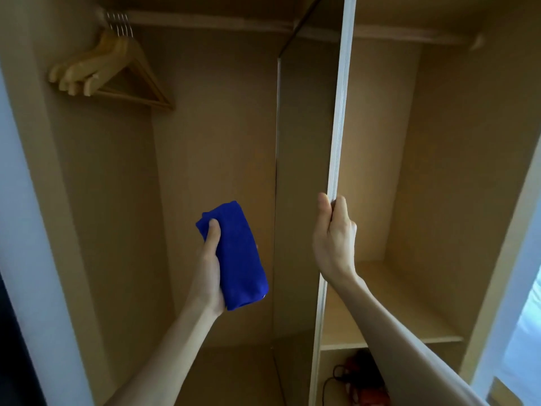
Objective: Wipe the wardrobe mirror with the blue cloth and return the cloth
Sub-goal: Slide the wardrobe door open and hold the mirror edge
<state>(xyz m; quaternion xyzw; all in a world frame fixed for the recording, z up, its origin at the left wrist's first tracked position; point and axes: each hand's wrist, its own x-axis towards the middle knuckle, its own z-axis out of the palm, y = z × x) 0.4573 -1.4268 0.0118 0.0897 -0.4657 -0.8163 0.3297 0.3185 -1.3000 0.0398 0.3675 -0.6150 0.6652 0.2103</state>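
While the left hand (209, 268) holds a folded, soft blue cloth (237, 256) upright, thumb pressed on its front and fingers hidden behind, the right hand (333, 238) curls round the thin pale edge of the wardrobe door (341, 98). Wooden hangers (111, 71) hang on the rail inside the matt tan wardrobe (216, 127); a red object with a dark cord (360, 382) lies under the shelf (409, 306).

Head camera looks forward, close, into the open wardrobe (216, 118).
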